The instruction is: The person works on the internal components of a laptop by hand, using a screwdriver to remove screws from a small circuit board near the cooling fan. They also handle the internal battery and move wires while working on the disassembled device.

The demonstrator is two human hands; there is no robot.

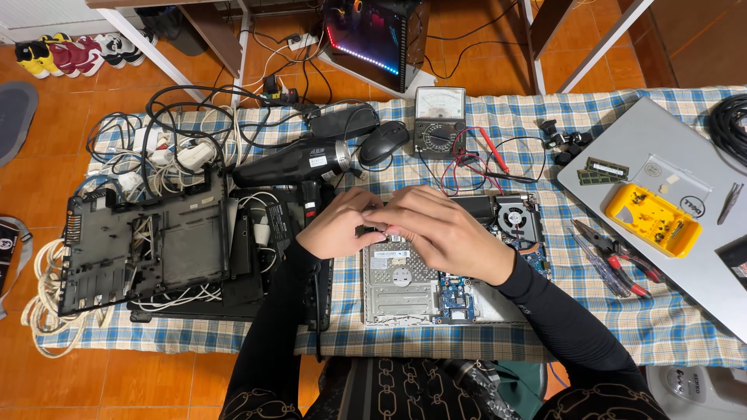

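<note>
Both hands, left hand point(338, 224) and right hand point(440, 233), pinch a small dark part point(372, 231) over the opened laptop chassis point(401, 284) mid-surface; bottom cover point(148, 249) already off, fan point(515, 215) not yet removed.

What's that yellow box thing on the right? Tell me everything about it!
The yellow tray looks like plastic, a shallow rectangle split into small compartments. Tiny dark bits, probably screws, lie scattered in them. It sits flat but turned at an angle on a grey laptop lid at the right of the checked cloth. A clear lid lies by its far edge; whether it is attached is hard to tell. Neither hand touches it; both are busy over the opened laptop.
</note>
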